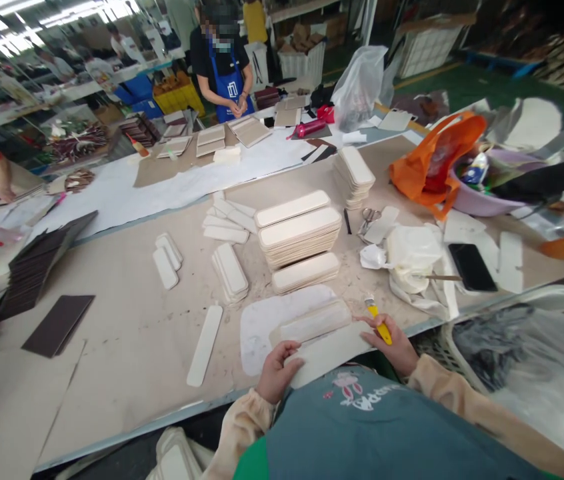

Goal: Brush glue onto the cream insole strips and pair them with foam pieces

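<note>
Gluing step, judged: left hand (pixel 276 371) closed on the near end of a cream panel (pixel 329 352) at the table (pixel 127 333) edge, right hand (pixel 393 343) gripping a yellow brush (pixel 378 320) over it; the next stroke needs the panel held flat.

Worktable (pixel 127 320) with seemingly cream panel stacks (pixel 299 233)

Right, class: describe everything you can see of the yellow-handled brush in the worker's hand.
The brush has a bright yellow handle that looks like plastic, a short silvery collar and a small pale tuft at the far tip. It lies slanted across the right hand, gripped there, tip pointing up and away from the body. It sits just above the near edge of the table, beside the long cream panel that both hands touch. The bristles are too small to judge.
</note>
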A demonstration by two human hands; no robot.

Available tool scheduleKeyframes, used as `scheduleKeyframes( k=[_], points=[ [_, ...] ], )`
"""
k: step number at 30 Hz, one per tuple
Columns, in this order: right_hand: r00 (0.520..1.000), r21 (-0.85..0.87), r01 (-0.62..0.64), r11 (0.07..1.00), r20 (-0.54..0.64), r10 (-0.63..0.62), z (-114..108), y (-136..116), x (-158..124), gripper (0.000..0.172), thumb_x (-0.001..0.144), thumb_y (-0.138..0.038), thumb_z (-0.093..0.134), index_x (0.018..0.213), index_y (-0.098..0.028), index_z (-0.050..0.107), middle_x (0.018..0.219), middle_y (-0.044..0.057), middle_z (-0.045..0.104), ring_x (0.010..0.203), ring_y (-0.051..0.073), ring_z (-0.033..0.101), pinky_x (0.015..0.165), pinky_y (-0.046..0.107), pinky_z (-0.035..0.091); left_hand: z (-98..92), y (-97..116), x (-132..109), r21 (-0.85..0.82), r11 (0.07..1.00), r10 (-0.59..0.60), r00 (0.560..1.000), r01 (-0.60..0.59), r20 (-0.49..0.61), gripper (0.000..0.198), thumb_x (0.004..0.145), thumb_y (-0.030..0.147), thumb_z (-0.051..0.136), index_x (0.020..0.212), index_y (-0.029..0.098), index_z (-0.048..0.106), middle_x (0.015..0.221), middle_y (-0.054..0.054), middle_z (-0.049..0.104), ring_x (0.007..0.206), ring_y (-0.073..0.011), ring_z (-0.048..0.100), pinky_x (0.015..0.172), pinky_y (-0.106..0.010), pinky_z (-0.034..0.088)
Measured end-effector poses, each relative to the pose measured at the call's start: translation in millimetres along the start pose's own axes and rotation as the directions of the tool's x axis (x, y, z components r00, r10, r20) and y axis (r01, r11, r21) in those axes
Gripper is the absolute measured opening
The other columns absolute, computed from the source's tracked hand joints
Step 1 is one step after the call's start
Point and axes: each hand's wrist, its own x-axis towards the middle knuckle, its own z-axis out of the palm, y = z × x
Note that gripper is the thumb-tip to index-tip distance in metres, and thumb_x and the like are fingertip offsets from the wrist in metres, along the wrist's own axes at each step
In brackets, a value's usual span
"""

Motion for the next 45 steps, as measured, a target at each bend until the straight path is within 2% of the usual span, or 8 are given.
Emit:
scheduleKeyframes(
  k=[3,5,10,17,36,38,41,45],
  points=[
    [0.999,-0.089,0.035,0.995,-0.031,-0.038,-6,7,1,0.043,0.068,-0.045,0.068,0.084,-0.025,0.034,0.087,0.000,0.062,0.072,0.015,0.058,0.066,0.029,0.049,-4.0,-15,-4,-0.207,0.972,-0.107,0.994,0.112,0.037,0.053,0.061,0.038,0.074,0.105,0.018,0.051,0.082,-0.001,0.060,0.065,-0.0107,0.057,0.058,-0.022,0.045],
    [0.993,-0.247,0.062,0.967,-0.082,-0.085,-8,13,6,0.039,0.070,-0.047,0.066,0.083,-0.024,0.037,0.076,-0.002,0.057,0.064,0.014,0.054,0.060,0.027,0.046,-6.8,-23,-2,-0.227,0.964,-0.149,0.988,0.138,-0.032,0.054,0.058,0.038,0.075,0.102,0.017,0.051,0.074,0.001,0.059,0.059,-0.0090,0.055,0.054,-0.021,0.044],
    [0.985,-0.544,0.100,0.833,-0.064,-0.160,0,21,28,0.032,0.075,-0.051,0.057,0.079,-0.023,0.042,0.068,-0.003,0.053,0.056,0.014,0.052,0.059,0.028,0.043,-16.0,-40,24,0.096,0.962,-0.195,0.892,0.254,-0.408,0.037,0.064,0.036,0.067,0.090,0.017,0.048,0.058,0.006,0.054,0.048,-0.0084,0.052,0.048,-0.021,0.043],
    [0.973,-0.673,0.124,0.729,-0.060,-0.221,18,29,61,0.032,0.075,-0.053,0.052,0.077,-0.023,0.043,0.064,-0.002,0.057,0.053,0.015,0.055,0.055,0.027,0.040,-24.2,-51,57,0.336,0.850,-0.147,0.795,0.406,-0.588,0.029,0.068,0.030,0.066,0.089,0.017,0.050,0.063,0.002,0.061,0.062,-0.0138,0.059,0.059,-0.024,0.040],
    [0.969,-0.729,0.072,0.681,-0.111,-0.222,27,55,78,0.019,0.077,-0.040,0.051,0.078,-0.023,0.044,0.063,-0.001,0.059,0.055,0.018,0.058,0.052,0.029,0.043,-27.0,-51,76,0.573,0.677,-0.101,0.830,0.461,-0.549,0.024,0.078,0.033,0.059,0.095,0.018,0.053,0.070,-0.002,0.066,0.069,-0.0160,0.061,0.063,-0.026,0.040],
    [0.957,-0.744,0.118,0.658,-0.091,-0.274,26,57,79,0.015,0.077,-0.037,0.051,0.078,-0.023,0.044,0.065,0.000,0.060,0.056,0.019,0.059,0.053,0.032,0.046,-27.9,-52,77,0.590,0.665,-0.102,0.838,0.458,-0.536,0.022,0.078,0.033,0.059,0.094,0.019,0.054,0.071,-0.001,0.066,0.069,-0.0159,0.061,0.063,-0.026,0.040],
    [0.920,-0.757,0.228,0.612,-0.038,-0.390,20,57,77,0.009,0.079,-0.030,0.050,0.080,-0.023,0.045,0.085,0.006,0.065,0.078,0.023,0.063,0.066,0.038,0.052,-28.7,-52,77,0.617,0.646,-0.102,0.852,0.450,-0.514,0.022,0.077,0.032,0.059,0.094,0.019,0.053,0.070,0.000,0.065,0.070,-0.0158,0.061,0.063,-0.025,0.039],
    [0.851,-0.730,0.452,0.512,0.181,-0.493,11,54,65,0.002,0.081,-0.021,0.048,0.081,-0.022,0.050,0.115,0.011,0.059,0.108,0.023,0.055,0.087,0.041,0.049,-28.4,-51,77,0.643,0.631,-0.104,0.869,0.434,-0.484,0.023,0.079,0.031,0.057,0.098,0.020,0.052,0.068,0.001,0.064,0.068,-0.0157,0.061,0.061,-0.025,0.038]
  ],
)
